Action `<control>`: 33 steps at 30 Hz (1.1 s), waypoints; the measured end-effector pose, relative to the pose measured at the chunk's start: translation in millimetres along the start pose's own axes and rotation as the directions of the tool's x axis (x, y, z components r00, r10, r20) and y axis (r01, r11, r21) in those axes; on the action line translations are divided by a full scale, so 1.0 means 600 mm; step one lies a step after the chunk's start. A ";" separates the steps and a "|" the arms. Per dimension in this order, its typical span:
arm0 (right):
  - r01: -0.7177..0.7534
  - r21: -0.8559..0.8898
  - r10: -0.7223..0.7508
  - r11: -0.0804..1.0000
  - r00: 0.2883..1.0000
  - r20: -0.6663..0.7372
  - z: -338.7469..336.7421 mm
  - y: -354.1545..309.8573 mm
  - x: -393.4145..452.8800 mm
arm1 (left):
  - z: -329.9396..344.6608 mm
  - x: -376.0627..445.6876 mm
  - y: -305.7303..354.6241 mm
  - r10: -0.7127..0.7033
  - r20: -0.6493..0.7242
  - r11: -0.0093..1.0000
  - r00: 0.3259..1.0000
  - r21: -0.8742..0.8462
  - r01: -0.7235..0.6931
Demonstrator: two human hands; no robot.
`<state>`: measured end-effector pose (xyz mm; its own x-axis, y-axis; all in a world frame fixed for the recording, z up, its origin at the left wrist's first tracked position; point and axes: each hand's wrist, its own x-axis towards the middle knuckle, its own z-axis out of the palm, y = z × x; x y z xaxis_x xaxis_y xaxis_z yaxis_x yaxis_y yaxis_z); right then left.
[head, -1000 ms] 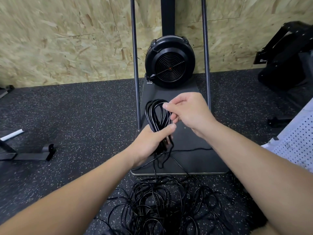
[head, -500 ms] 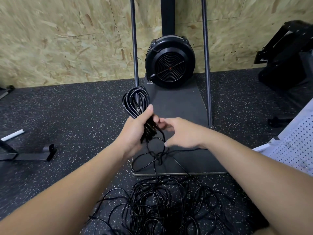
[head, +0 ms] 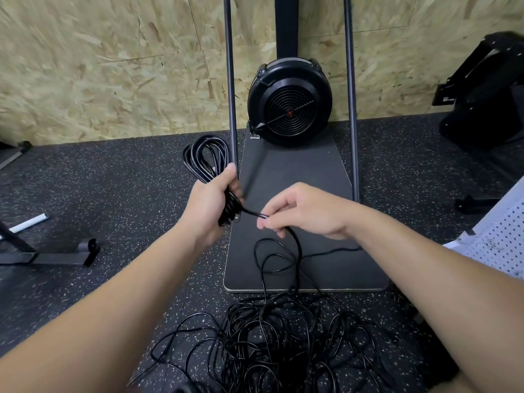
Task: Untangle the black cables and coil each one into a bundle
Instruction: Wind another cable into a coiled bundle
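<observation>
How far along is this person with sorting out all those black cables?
Early days, I'd judge. Done: several loops gathered into one coil, gripped by the left hand. In hand: the right hand pinches the strand running out of that coil, seemingly feeding the next loop. Left: the large tangled pile on the floor, where that strand trails down.
</observation>
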<state>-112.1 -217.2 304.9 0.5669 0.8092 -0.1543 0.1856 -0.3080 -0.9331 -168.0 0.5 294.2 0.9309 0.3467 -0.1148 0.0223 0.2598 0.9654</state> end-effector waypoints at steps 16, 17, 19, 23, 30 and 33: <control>-0.029 -0.078 -0.009 0.996 0.896 -0.444 -0.002 -0.019 -0.008 | 0.025 -0.030 -0.052 -0.338 0.481 0.910 0.809 0.386 0.150; -0.017 -0.056 -0.010 0.998 0.897 -0.442 0.000 -0.019 -0.008 | 0.030 -0.032 -0.054 -0.322 0.446 0.898 0.835 0.423 0.120; 0.019 0.039 0.000 0.999 0.897 -0.442 0.003 -0.017 -0.007 | 0.037 -0.033 -0.057 -0.270 0.385 0.914 0.882 0.390 0.110; -0.037 0.191 0.118 0.981 0.892 -0.436 -0.005 0.001 -0.005 | 0.033 -0.021 -0.054 -0.152 0.293 0.948 0.944 0.313 0.055; -0.281 -0.207 0.246 0.937 0.953 -0.177 -0.021 0.070 -0.012 | 0.018 0.001 -0.042 -0.050 0.103 0.997 0.993 0.057 0.044; -0.258 -0.372 0.160 0.892 0.948 -0.276 -0.023 0.066 -0.007 | 0.003 0.005 -0.036 -0.027 0.077 0.994 0.997 0.112 0.018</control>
<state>-96.2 -239.8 273.4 0.7882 0.5800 -0.2058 0.3175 -0.6697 -0.6714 -164.9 -5.9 273.2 0.9552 0.2694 -0.1223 0.0797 0.1637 0.9833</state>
